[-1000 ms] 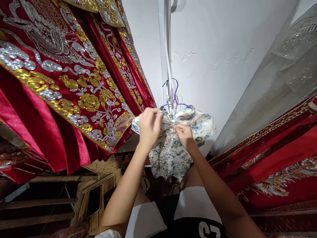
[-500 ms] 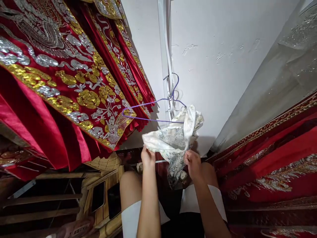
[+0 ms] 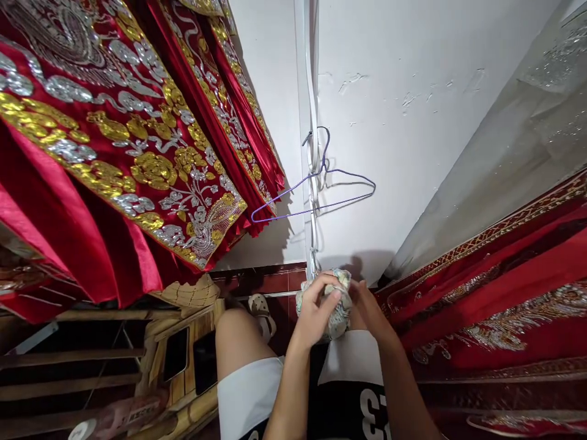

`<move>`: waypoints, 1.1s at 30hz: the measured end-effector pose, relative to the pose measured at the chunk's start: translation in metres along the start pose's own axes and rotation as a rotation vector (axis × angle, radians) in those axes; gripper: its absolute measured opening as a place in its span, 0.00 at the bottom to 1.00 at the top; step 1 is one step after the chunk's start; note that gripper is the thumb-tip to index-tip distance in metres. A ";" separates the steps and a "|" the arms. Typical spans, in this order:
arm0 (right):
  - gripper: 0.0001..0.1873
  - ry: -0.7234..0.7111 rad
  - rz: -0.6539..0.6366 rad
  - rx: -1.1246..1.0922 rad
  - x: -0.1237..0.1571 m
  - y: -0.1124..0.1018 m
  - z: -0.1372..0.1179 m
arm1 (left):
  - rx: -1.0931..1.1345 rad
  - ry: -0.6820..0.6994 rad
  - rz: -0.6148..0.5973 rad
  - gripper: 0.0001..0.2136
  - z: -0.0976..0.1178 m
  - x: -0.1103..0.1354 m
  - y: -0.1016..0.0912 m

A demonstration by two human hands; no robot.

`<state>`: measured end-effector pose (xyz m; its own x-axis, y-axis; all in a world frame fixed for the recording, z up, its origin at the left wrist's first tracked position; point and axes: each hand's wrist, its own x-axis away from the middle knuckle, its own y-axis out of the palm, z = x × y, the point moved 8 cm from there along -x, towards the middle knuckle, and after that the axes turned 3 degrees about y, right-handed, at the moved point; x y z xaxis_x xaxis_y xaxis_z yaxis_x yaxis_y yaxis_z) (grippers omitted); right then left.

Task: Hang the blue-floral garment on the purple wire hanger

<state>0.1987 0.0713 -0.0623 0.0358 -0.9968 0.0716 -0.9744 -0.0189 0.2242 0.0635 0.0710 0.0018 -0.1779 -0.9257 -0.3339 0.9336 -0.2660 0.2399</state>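
Hands at five o'clock on my head view, low, in front of the wearer's lap. The left hand clasps a patterned shirt, fingers curled over the top and thumb pressed on the near side. The right hand sits against the shirt's right side; its fingertips go behind the bunched cloth (shadow there as well), so I cannot tell how firmly it grips.

The shirt is crumpled into a small bundle between the two hands, with a pale fold poking out past the left hand's outer edge. I cannot tell whether its lower end touches the shorts.

At about twelve o'clock from the bundle, a purple hanger hangs slightly tilted at a white pole, against the wall.

Ten o'clock: a red cloth with gold and silver sequins. Four o'clock: a darker red gown, beaded. Two o'clock: a clear, glittery cover.

Eight o'clock: a bamboo bench bearing two phones, side by side, with a pinkish bottle near them. A pale clog shows at seven.
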 end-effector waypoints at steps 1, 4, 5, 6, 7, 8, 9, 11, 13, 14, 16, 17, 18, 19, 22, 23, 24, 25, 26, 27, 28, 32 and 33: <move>0.39 0.038 -0.090 -0.079 -0.004 0.021 -0.001 | -0.088 0.025 -0.032 0.10 0.009 0.000 0.001; 0.36 0.165 -0.393 -0.139 -0.008 0.070 -0.011 | -0.222 0.088 0.037 0.09 0.032 -0.005 -0.024; 0.30 0.181 -0.499 -0.087 -0.009 0.080 -0.019 | -0.224 0.108 0.084 0.08 0.038 -0.008 -0.038; 0.23 0.169 -0.585 -0.012 -0.010 0.085 -0.028 | -0.202 0.114 0.119 0.10 0.042 -0.011 -0.053; 0.17 0.130 -0.639 0.071 -0.014 0.087 -0.040 | -0.165 0.088 0.123 0.13 0.041 -0.013 -0.064; 0.13 0.066 -0.654 0.146 -0.021 0.086 -0.055 | -0.131 0.026 0.085 0.16 0.034 -0.015 -0.072; 0.09 -0.020 -0.621 0.203 -0.031 0.082 -0.071 | -0.125 -0.063 0.002 0.16 0.023 -0.015 -0.076; 0.04 -0.223 -0.420 0.261 -0.056 0.066 -0.106 | -0.254 -0.261 -0.244 0.12 -0.005 -0.006 -0.074; 0.09 -0.382 -0.159 0.309 -0.078 0.046 -0.132 | -0.514 -0.356 -0.425 0.15 -0.026 0.007 -0.077; 0.14 -0.427 -0.056 0.340 -0.088 0.039 -0.139 | -0.632 -0.358 -0.459 0.16 -0.031 0.011 -0.081; 0.19 -0.431 0.009 0.432 -0.104 0.032 -0.139 | -0.790 -0.323 -0.458 0.15 -0.028 0.014 -0.091; 0.18 -0.413 -0.019 0.492 -0.111 0.032 -0.134 | -0.848 -0.300 -0.444 0.16 -0.022 0.014 -0.096; 0.16 -0.401 -0.045 0.548 -0.116 0.029 -0.129 | -0.908 -0.282 -0.438 0.17 -0.015 0.013 -0.101; 0.15 -0.397 -0.049 0.600 -0.119 0.024 -0.126 | -0.978 -0.267 -0.437 0.18 -0.007 0.011 -0.106; 0.13 -0.426 0.085 0.725 -0.120 -0.006 -0.130 | -1.237 -0.217 -0.468 0.21 0.013 0.001 -0.121; 0.13 -0.435 0.137 0.755 -0.118 -0.016 -0.135 | -1.314 -0.187 -0.493 0.22 0.017 -0.003 -0.125; 0.12 -0.443 0.172 0.784 -0.115 -0.025 -0.140 | -1.379 -0.149 -0.508 0.22 0.022 -0.008 -0.128; 0.11 -0.449 0.186 0.814 -0.112 -0.032 -0.146 | -1.432 -0.112 -0.507 0.22 0.026 -0.014 -0.131; 0.11 -0.455 0.189 0.837 -0.108 -0.036 -0.151 | -1.470 -0.076 -0.487 0.21 0.030 -0.021 -0.133; 0.10 -0.458 0.186 0.856 -0.103 -0.039 -0.155 | -1.496 -0.037 -0.450 0.21 0.036 -0.028 -0.135; 0.09 -0.457 0.187 0.874 -0.097 -0.042 -0.160 | -1.514 0.008 -0.407 0.22 0.044 -0.035 -0.135; 0.07 -0.446 0.227 0.937 -0.073 -0.047 -0.174 | -1.479 0.240 -0.306 0.23 0.083 -0.061 -0.118; 0.07 -0.443 0.238 0.947 -0.069 -0.048 -0.177 | -1.451 0.297 -0.284 0.23 0.095 -0.067 -0.111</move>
<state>0.2820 0.1544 0.0943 -0.0762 -0.9185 -0.3880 -0.7282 0.3171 -0.6076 -0.0583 0.1366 0.0841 -0.4981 -0.7571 -0.4228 0.4004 0.2317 -0.8866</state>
